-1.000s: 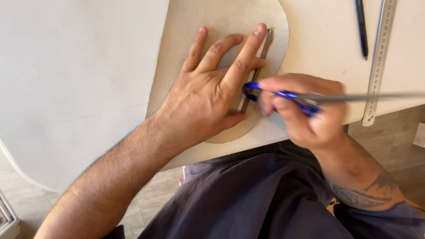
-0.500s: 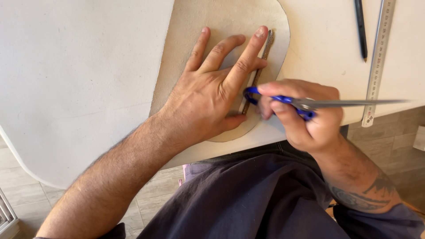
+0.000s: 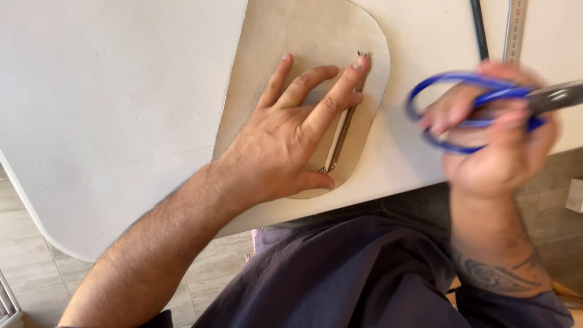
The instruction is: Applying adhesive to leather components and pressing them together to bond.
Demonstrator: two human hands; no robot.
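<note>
**Around the work**

A white table [image 3: 109, 91] with a rounded corner fills the left. At its far right edge a dark pen [image 3: 480, 27] lies beside a steel ruler [image 3: 515, 24], near each other. Grey-brown floor tiles [image 3: 24, 243] show below.

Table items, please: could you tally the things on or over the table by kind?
Scissors, blue-handled, in the right hand: 1
Tan sheet, under the left hand: 1
Thin strip on the sheet: 1
Steel ruler: 1
Dark pen: 1
Total: 5
</note>
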